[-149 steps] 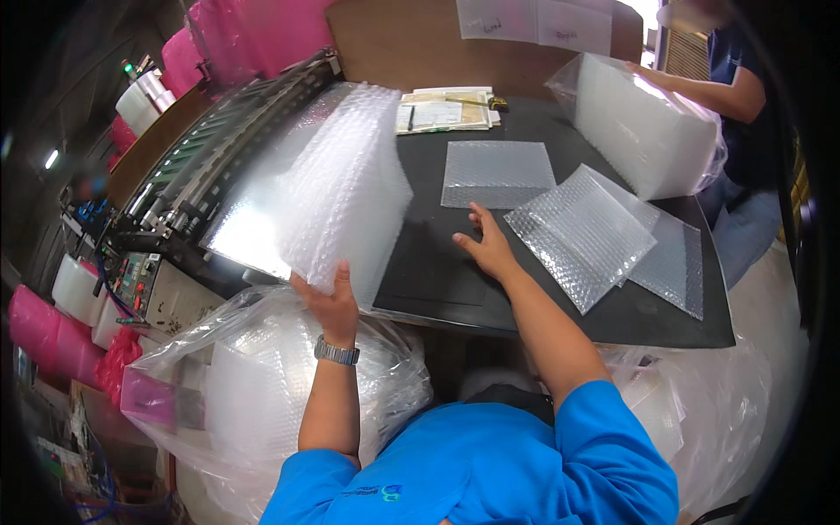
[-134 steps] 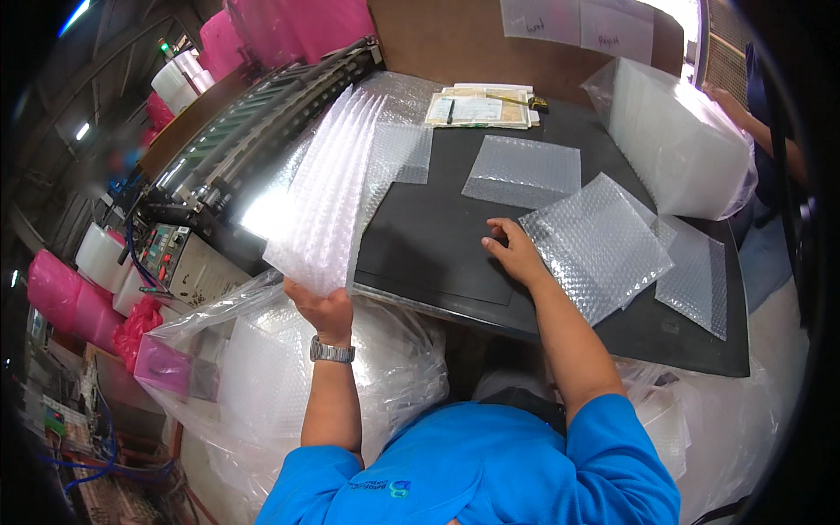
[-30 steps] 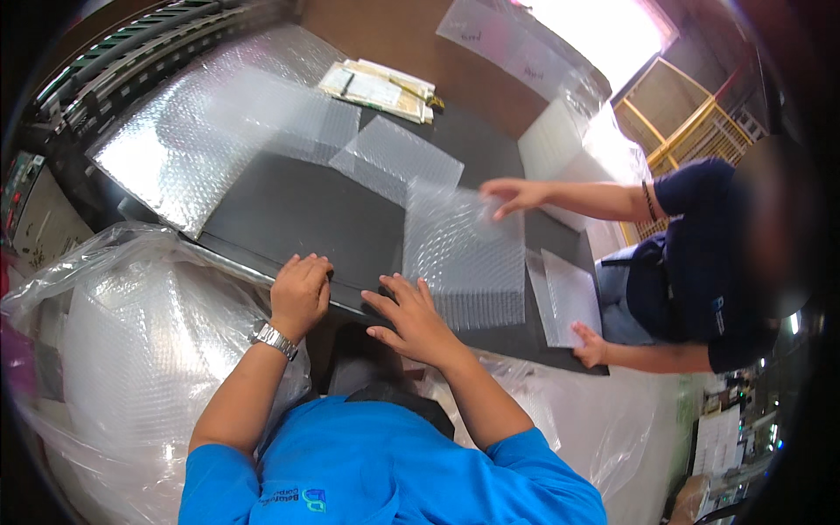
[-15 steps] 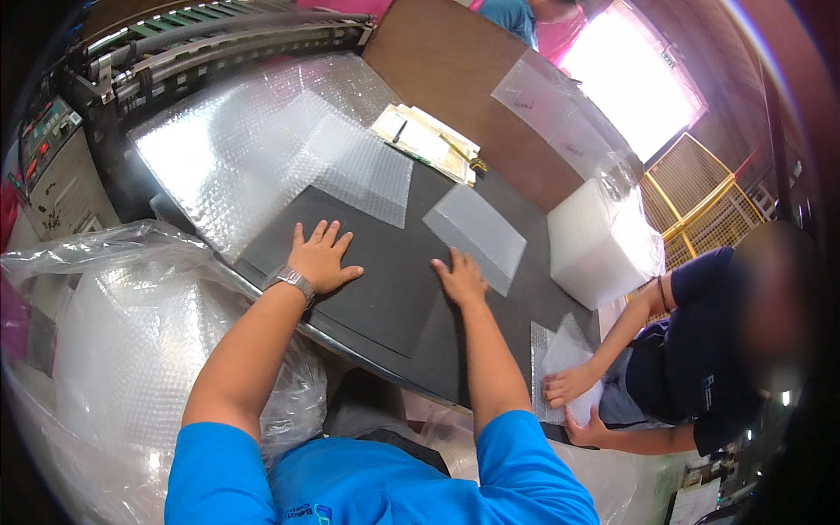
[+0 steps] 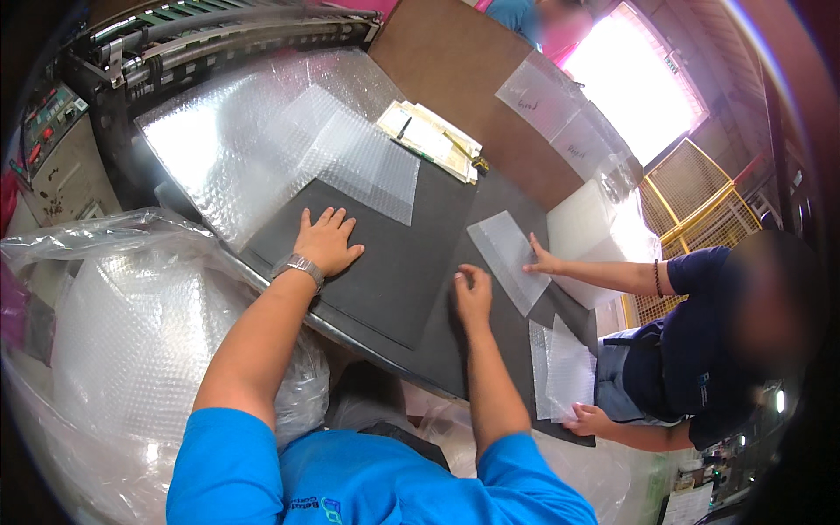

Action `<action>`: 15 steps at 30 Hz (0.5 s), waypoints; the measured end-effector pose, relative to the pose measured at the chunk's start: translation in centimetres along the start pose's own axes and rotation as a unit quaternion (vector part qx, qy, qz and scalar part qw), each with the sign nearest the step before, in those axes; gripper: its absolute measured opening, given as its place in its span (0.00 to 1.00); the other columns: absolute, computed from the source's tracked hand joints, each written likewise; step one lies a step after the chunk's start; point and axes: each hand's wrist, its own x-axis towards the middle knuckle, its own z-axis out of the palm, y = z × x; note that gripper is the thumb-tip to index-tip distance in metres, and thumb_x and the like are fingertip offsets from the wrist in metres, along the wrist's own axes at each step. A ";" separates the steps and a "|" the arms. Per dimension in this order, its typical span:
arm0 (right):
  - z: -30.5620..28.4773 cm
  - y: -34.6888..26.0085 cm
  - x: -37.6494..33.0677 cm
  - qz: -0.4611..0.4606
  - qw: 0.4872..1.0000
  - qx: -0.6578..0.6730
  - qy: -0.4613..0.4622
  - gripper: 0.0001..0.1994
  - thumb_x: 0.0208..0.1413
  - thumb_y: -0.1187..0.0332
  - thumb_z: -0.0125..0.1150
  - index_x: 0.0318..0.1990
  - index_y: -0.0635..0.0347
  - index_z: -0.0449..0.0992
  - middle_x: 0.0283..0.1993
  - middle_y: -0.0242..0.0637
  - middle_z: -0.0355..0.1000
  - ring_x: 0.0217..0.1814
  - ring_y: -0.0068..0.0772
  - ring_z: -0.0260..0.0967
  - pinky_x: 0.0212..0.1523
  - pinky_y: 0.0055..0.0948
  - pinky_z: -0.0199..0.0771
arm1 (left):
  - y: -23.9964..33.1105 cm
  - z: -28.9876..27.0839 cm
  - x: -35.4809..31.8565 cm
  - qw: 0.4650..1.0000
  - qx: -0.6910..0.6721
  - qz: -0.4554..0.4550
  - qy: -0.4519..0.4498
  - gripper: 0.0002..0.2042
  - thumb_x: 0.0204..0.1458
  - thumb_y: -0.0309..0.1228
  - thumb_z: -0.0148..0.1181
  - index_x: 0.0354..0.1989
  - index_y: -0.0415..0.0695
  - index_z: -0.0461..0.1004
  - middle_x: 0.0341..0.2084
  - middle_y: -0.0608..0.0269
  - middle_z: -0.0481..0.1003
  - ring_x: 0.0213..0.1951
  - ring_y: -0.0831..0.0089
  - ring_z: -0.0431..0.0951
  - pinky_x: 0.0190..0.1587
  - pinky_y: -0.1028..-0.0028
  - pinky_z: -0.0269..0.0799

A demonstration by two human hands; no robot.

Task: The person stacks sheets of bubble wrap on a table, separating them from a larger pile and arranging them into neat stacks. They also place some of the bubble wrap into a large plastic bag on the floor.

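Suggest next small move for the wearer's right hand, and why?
Probably slide the right hand a little right onto the small bubble-wrap sheet and draw it in. The hand rests empty on the dark mat just beside that sheet, which a co-worker's hand touches at its far edge. The left hand lies flat, holding nothing.

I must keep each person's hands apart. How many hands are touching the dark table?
4: left hand flat mid-table, right hand beside it, co-worker's hand on a bubble-wrap sheet, another at the table's near edge.
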 end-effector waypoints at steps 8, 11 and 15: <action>-8.4 -21.9 -3.6 -0.325 0.738 0.499 -0.317 0.06 0.49 0.70 0.58 0.29 0.64 0.71 0.31 0.40 0.69 0.32 0.33 0.68 0.35 0.33 0.69 | -0.5 0.9 -0.3 0.998 -0.007 -0.010 0.054 0.27 0.51 0.49 0.44 0.56 0.48 0.59 0.59 0.61 0.55 0.62 0.67 0.52 0.61 0.52 0.40; -11.1 -25.5 -4.0 -0.333 0.580 0.630 -0.394 0.09 0.50 0.66 0.58 0.30 0.64 0.74 0.32 0.46 0.70 0.31 0.38 0.68 0.38 0.40 0.66 | -0.5 0.9 -0.3 0.998 -0.008 -0.009 0.065 0.26 0.51 0.48 0.44 0.56 0.48 0.60 0.59 0.62 0.56 0.61 0.67 0.52 0.61 0.53 0.40; -9.8 -27.9 -4.5 -0.407 0.423 0.721 -0.368 0.14 0.53 0.64 0.56 0.32 0.71 0.74 0.31 0.48 0.68 0.32 0.39 0.68 0.32 0.30 0.68 | -0.5 1.0 -0.2 0.997 0.001 -0.012 0.070 0.26 0.51 0.48 0.44 0.56 0.47 0.60 0.59 0.62 0.55 0.61 0.67 0.52 0.61 0.53 0.41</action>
